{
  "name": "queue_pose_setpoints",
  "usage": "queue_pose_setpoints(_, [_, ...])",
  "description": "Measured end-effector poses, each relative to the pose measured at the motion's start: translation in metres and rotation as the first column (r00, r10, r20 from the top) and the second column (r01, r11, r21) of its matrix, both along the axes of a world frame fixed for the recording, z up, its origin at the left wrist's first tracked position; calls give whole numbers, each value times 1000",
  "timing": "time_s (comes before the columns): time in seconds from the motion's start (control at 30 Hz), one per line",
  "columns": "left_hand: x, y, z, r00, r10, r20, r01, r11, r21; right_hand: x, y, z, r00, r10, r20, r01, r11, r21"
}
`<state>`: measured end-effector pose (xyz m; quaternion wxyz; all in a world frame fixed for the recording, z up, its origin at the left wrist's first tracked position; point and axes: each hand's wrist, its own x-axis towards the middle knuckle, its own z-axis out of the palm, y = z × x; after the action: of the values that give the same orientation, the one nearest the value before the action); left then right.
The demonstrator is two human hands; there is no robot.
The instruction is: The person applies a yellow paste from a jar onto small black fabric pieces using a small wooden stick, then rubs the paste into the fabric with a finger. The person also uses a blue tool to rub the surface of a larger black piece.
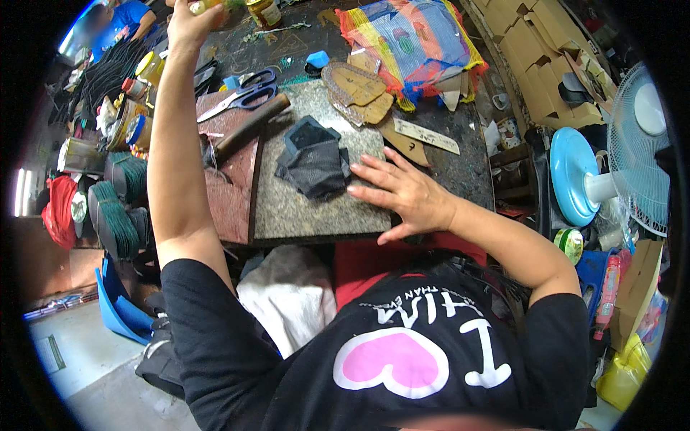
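My left arm stretches to the far left, where my left hand [188, 27] is closed around a small yellowish container [205, 6], partly cut off by the picture's upper edge. My right hand [413, 197] lies with fingers spread over the right side of a speckled stone slab [302, 224]. Its fingertips are beside a small stack of dark cut pieces [316, 169], close to their right edge; contact is hard to tell. Left of the stack, a wooden-handled tool [253, 128] lies across a reddish board [233, 190], with blue-handled scissors [253, 92] beyond it.
Brown pattern pieces [359, 87] and a pale marked strip [427, 136] lie beyond my right hand. A colourful mesh bag [413, 47] sits farther back. Jars [150, 68] and green cord bundles [113, 219] crowd the left; a fan [640, 144] stands right. Another person [133, 18] is far left.
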<state>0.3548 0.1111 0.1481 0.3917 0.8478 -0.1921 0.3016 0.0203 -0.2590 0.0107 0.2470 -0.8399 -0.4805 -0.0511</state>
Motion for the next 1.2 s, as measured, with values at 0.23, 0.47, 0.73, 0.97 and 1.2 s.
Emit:
queue_pose_setpoints(0.23, [-200,-67,23,873,-313,-374,245,945,-217,-3,-3,-1,989,35,144,-38,999,16])
queue_pose_setpoints(0.47, [-348,-88,-15,986,124,-108,-84,943,322,18,-1,16,965,-139,224,102,981,167])
queue_pose_setpoints(0.73, [-363,-85,-56,932,333,-145,-264,895,360,96,20,-4,870,-418,261,447,892,-62])
queue_pose_setpoints(0.97, [-350,-82,-87,977,212,7,-211,965,156,132,2,-14,875,-409,258,439,896,-69])
queue_pose_setpoints(1.2, [-356,-81,-91,991,136,-5,-136,991,-13,78,38,14,941,-234,245,203,968,147])
